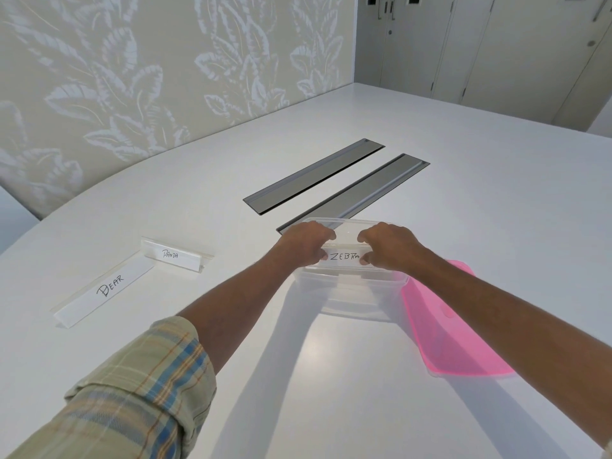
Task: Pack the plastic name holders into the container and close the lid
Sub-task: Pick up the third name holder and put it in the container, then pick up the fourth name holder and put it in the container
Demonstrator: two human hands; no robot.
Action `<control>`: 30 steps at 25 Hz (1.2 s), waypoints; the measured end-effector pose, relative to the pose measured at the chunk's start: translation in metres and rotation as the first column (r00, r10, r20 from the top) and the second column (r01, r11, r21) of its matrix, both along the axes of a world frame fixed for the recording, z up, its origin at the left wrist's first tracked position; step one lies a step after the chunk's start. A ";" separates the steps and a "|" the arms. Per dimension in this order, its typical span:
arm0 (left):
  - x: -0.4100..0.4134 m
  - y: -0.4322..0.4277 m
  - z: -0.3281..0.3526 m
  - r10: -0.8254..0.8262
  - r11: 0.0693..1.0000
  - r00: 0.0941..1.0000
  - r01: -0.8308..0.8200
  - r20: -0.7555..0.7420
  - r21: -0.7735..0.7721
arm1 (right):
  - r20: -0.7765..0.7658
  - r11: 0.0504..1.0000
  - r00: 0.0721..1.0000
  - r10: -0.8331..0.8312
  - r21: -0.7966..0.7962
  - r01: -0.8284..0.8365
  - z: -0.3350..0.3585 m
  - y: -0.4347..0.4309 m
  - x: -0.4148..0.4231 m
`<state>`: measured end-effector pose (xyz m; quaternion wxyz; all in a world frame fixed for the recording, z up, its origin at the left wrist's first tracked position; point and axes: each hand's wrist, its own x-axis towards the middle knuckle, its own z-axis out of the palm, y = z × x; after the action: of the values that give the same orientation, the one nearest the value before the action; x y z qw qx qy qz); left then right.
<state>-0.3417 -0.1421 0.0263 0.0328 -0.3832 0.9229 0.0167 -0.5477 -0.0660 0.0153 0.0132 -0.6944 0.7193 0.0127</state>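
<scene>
The person has the ZEBRA name holder (344, 258) pinched at its 2 ends, left hand (306, 241) on one end and right hand (389, 245) on the other, right over the open top of the clear container (347, 293). Holding it by the ends probably keeps it level and lined up with the long side of the container so it drops in flat. Can't tell whether it's touching the rim or already partly inside.

Both arms reach straight out, wrists bent down, fingers curled over the top edge and thumbs underneath, so each hand is closed on the holder, not loose.

The pink lid (453, 329) lies flat on the table (331, 392) just beside the container under the right forearm, handy for closing later. 2 more holders wait off to the left, well apart from the container: the PANDA holder (174, 255) and the BEAR holder (104, 289), touching at a corner. Looks like holder 1 of 3, so early days.
</scene>
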 end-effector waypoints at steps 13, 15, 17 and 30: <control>0.145 0.046 0.026 0.260 0.945 0.849 -0.322 -0.460 -0.060 | 0.230 0.950 0.968 0.101 -0.312 -0.025 0.072 -0.006 0.086; 0.181 0.041 0.025 0.323 0.924 0.827 -0.381 -0.461 -0.036 | 0.277 0.952 0.951 0.135 -0.304 -0.047 0.079 -0.014 0.115; 0.218 0.036 0.024 0.388 0.895 0.799 -0.446 -0.459 -0.020 | 0.318 0.958 0.933 0.169 -0.274 -0.080 0.081 -0.024 0.148; 0.452 0.015 -0.008 0.774 0.609 0.575 -0.790 -0.266 0.065 | 0.325 0.870 0.819 0.472 -0.024 -0.492 0.045 -0.112 0.375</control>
<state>0.1105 -0.1276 0.0185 -0.1143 -0.7454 0.6546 0.0532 -0.1726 -0.1783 0.0599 0.1472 -0.8456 0.5075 -0.0754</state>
